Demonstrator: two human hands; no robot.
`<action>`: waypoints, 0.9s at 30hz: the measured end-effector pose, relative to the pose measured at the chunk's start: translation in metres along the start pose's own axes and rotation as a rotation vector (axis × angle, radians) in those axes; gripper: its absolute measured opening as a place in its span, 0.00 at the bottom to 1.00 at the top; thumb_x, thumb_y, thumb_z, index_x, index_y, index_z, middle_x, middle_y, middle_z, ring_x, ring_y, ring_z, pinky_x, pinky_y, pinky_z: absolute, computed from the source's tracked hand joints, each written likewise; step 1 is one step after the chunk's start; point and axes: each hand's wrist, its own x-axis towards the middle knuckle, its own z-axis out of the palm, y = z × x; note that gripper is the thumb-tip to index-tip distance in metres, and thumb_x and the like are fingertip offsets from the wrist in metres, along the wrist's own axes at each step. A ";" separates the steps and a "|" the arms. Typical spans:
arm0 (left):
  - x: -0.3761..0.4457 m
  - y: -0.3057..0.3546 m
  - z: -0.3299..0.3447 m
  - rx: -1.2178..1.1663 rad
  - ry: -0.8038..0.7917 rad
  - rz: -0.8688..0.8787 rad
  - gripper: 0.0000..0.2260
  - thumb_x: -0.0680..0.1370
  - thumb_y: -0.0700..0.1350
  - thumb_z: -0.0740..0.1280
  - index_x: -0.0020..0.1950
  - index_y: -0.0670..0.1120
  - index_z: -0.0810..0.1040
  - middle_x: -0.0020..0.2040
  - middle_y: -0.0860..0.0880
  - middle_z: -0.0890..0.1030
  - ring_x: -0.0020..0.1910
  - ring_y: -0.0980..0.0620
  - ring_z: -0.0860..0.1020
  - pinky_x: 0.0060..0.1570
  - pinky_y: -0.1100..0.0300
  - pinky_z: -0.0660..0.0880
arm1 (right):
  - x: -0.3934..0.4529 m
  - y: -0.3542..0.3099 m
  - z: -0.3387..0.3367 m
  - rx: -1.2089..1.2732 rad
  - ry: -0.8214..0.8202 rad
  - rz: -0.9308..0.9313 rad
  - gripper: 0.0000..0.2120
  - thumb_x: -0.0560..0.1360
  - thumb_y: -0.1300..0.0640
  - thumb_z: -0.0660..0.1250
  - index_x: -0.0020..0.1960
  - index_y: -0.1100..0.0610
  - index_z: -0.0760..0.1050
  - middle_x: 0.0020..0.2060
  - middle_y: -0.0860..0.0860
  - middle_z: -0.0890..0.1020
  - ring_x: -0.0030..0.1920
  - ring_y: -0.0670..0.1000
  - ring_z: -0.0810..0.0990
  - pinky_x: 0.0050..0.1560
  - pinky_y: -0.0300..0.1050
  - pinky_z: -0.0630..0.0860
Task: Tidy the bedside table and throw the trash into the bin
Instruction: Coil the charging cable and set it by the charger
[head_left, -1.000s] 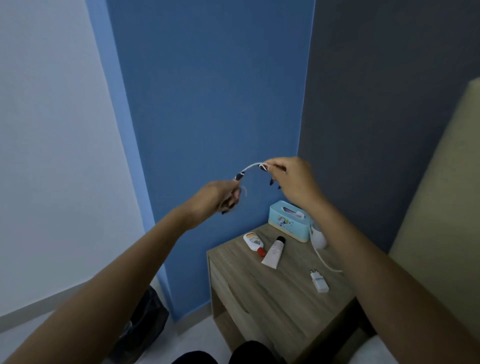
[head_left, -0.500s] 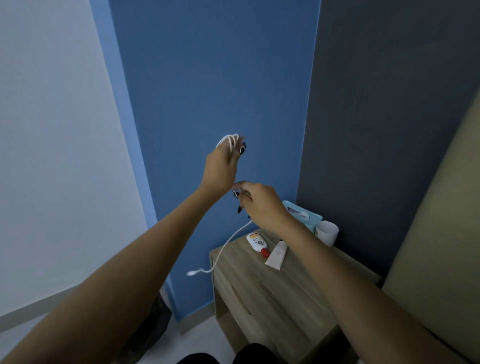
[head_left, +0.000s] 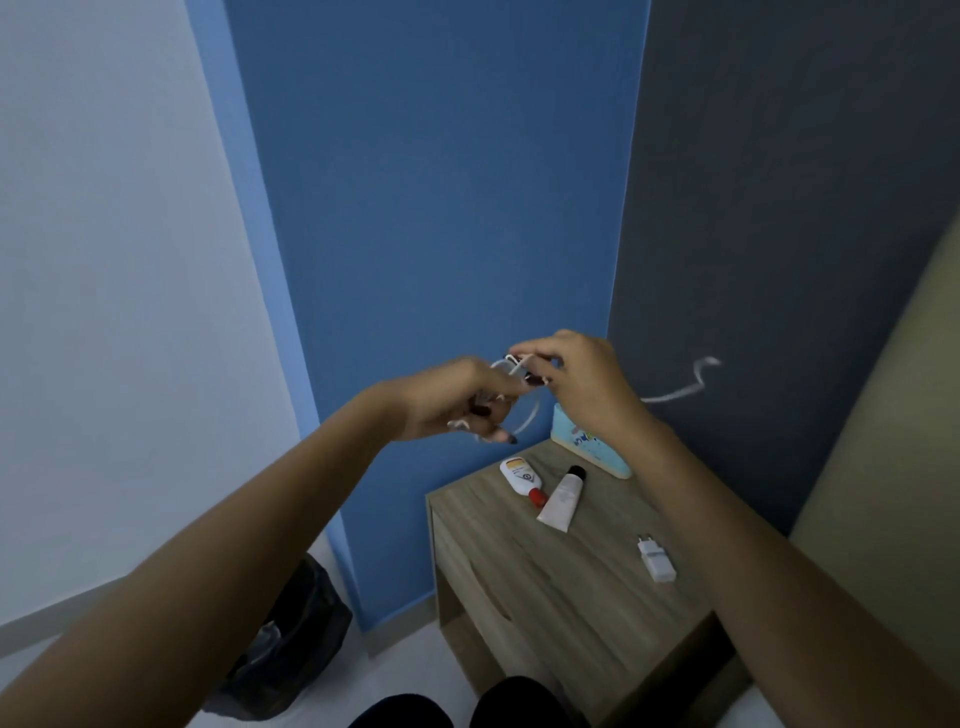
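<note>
Both hands are raised above the wooden bedside table (head_left: 545, 587) and hold a white charging cable (head_left: 675, 392). My left hand (head_left: 457, 402) grips coiled loops of it. My right hand (head_left: 582, 379) pinches the cable at the coil, and the free end whips out blurred to the right. On the table lie a white charger plug (head_left: 657, 558), a white tube with a black cap (head_left: 561, 499) and a small white bottle with a red cap (head_left: 521, 476). A light blue tissue box (head_left: 584, 441) stands at the back, partly hidden by my right wrist.
A bin lined with a black bag (head_left: 291, 639) stands on the floor left of the table, against the blue wall. A beige headboard (head_left: 893, 441) rises at the right. My dark-clad knees (head_left: 467, 706) show at the bottom edge.
My left hand has come down from its raised position and both hands now meet at the coil. The loose cable end swung from hanging at the left to flying out right.
</note>
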 end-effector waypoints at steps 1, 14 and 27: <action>-0.001 0.003 0.003 -0.094 -0.043 0.022 0.18 0.81 0.46 0.58 0.30 0.45 0.69 0.26 0.47 0.60 0.21 0.54 0.58 0.43 0.59 0.79 | -0.002 -0.003 0.002 0.028 0.030 -0.021 0.12 0.76 0.63 0.66 0.57 0.52 0.82 0.43 0.51 0.82 0.43 0.47 0.79 0.43 0.32 0.71; 0.019 0.017 -0.028 0.234 0.617 0.440 0.11 0.81 0.33 0.52 0.44 0.41 0.69 0.50 0.41 0.79 0.44 0.51 0.84 0.43 0.66 0.76 | -0.030 -0.056 0.053 0.121 -0.247 0.015 0.13 0.81 0.60 0.53 0.59 0.53 0.75 0.33 0.50 0.77 0.27 0.42 0.74 0.29 0.38 0.71; -0.017 -0.015 -0.014 0.419 0.317 0.051 0.31 0.79 0.65 0.52 0.27 0.41 0.62 0.22 0.45 0.64 0.19 0.51 0.63 0.40 0.55 0.81 | 0.001 -0.011 0.002 -0.041 -0.081 0.122 0.20 0.81 0.62 0.51 0.69 0.50 0.70 0.48 0.55 0.81 0.44 0.55 0.79 0.42 0.46 0.74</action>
